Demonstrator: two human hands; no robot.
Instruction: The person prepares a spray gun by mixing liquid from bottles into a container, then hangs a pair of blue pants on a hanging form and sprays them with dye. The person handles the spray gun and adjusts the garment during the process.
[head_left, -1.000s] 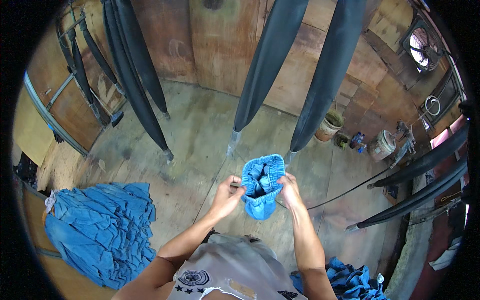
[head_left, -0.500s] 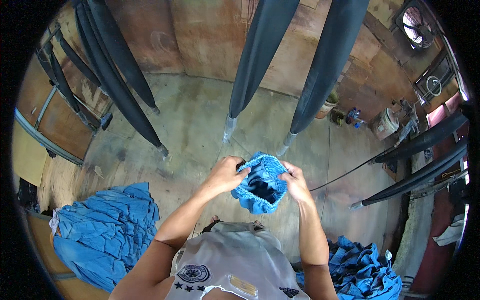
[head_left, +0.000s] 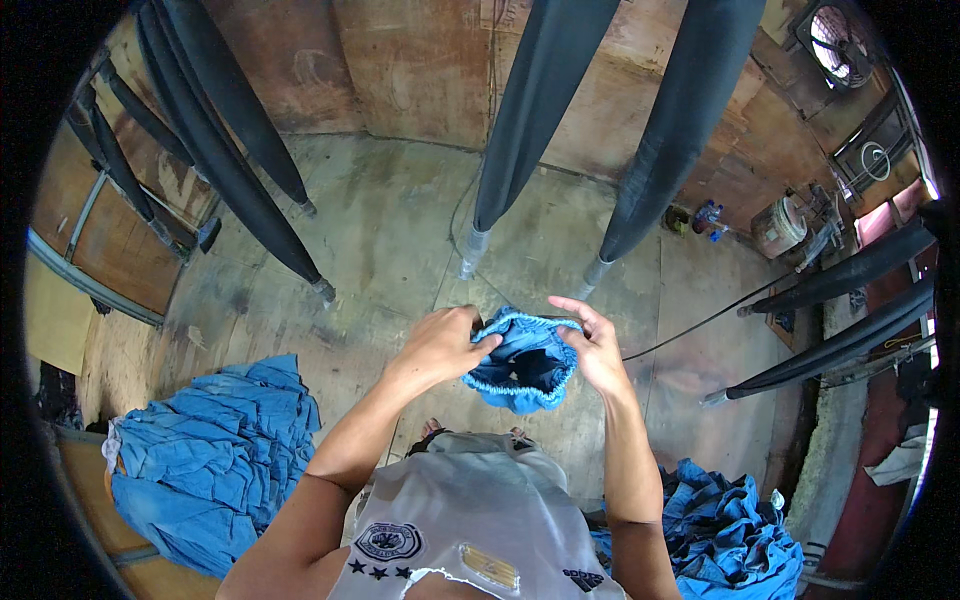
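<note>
Head cam, L hand point(head_left: 440, 346) pinching blue garment point(head_left: 518, 348), ruched oval rim point(head_left: 502, 388)

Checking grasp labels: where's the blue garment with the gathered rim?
In the head view, the blue garment is slightly right of and below centre, between the left hand at its left rim and the right hand at its right.
</note>
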